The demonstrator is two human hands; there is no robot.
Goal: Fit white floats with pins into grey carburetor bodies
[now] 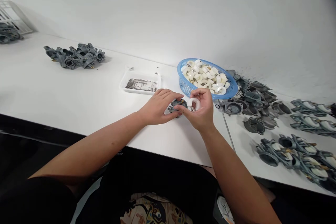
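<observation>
My left hand (pixel 162 106) is closed round a grey metal carburetor body (pixel 181 103) just above the white table, fingers on its far side and thumb on the near side. In my right hand (pixel 203 110) is a white C-shaped carburetor float (pixel 194 103), held beside the carburetor, with a small metal bit at its lower end. My right thumb reaches across to the carburetor's face. Behind my right hand stands a blue basket (pixel 181 82) heaped with similar white floats (pixel 207 75). A white tray (pixel 140 91) of thin metal pins lies beyond my left hand.
More carburetor bodies (pixel 76 56) are piled at the back left, and others (pixel 256 101) right of the basket. Carburetors with white floats fitted (pixel 296 154) stand in rows at the far right. A black ring (pixel 217 106) lies near the table seam. A wall (pixel 147 14) bounds the back.
</observation>
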